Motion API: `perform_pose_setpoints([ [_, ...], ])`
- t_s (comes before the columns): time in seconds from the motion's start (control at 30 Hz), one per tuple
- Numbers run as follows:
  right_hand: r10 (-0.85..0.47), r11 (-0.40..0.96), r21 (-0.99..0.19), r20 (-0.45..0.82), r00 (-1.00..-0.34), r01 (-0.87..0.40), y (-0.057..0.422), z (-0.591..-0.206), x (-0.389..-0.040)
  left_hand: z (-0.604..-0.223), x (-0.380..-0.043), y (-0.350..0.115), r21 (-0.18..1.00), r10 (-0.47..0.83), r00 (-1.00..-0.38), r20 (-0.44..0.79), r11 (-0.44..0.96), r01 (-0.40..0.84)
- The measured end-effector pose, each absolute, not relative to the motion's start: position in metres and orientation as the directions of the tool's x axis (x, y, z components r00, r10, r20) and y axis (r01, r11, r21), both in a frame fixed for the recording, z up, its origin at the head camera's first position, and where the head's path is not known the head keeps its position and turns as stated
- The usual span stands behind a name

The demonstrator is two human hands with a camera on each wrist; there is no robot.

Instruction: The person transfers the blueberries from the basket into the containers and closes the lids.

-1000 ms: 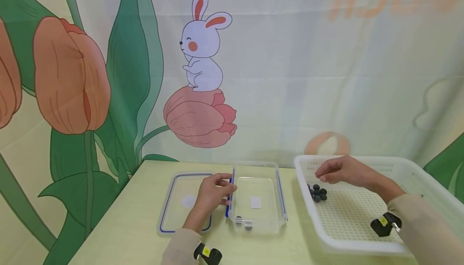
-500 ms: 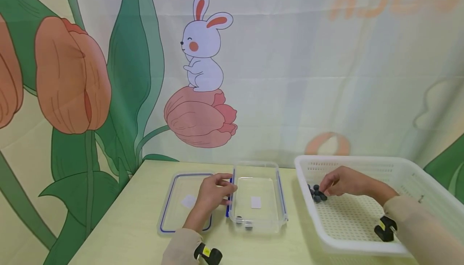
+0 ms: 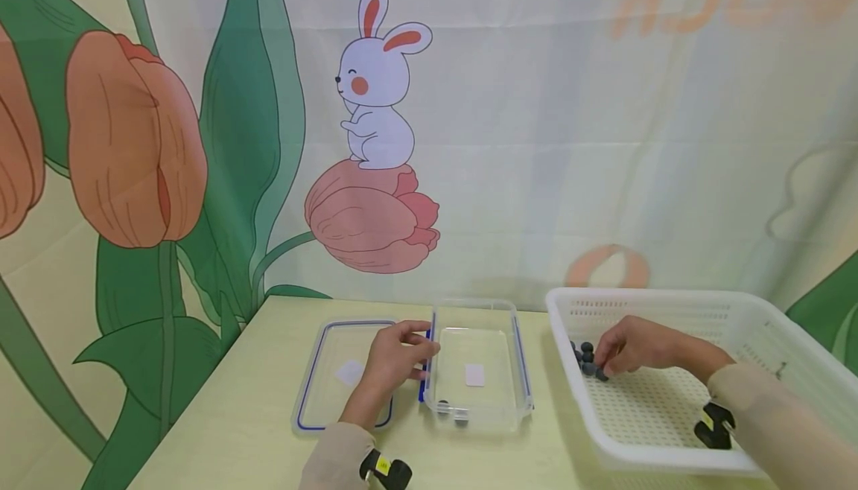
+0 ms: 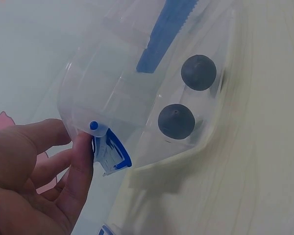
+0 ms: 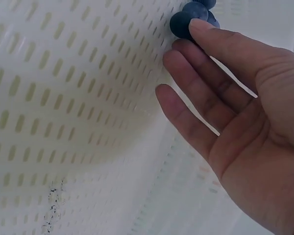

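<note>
My left hand (image 3: 392, 360) grips the left wall of a clear plastic food container (image 3: 526, 371), beside its blue-edged clip flap (image 4: 112, 154). Inside the container, near its front end, lie two dark round fruits (image 4: 176, 121), each smooth with a tiny tip. On the right, my right hand (image 3: 637, 348) reaches down into a white perforated basket (image 3: 590, 423). Its thumb and index finger pinch a dark blue round fruit (image 5: 180, 24) at the edge of a small cluster of similar fruits (image 3: 587, 356) by the basket's left wall. The other fingers are loosely bent.
A flat clear lid (image 3: 308, 378) with a blue seal lies on the pale yellow table (image 3: 221, 430), left of the container and partly behind my left forearm. A printed curtain (image 3: 496, 140) with tulips and a rabbit hangs behind the table.
My right hand has come down from above the fruits and drawn slightly nearer, with a fruit now at its fingertips. My left hand and the container have stayed put.
</note>
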State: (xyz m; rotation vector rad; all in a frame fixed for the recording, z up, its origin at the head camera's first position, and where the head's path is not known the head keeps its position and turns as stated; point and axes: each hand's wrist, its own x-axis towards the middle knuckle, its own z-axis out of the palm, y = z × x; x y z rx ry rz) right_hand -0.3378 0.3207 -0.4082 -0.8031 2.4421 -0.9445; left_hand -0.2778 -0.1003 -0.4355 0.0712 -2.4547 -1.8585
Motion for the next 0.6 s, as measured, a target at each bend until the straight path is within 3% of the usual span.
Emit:
perform_pose_setpoints([
  [0.3, -0.638, 0.617, -0.696, -0.169, -0.751, -0.367, 0.316, -0.402, -0.334, -0.435, -0.278, -0.101, 0.964, -0.079, -0.997, 0.021, 0.266, -0.001],
  [0.6, -0.553, 0.654, -0.638, -0.036, -0.833, -0.406, 0.316, -0.369, -0.323, -0.437, -0.279, -0.1, 0.965, -0.083, -0.997, 0.009, 0.26, -0.013],
])
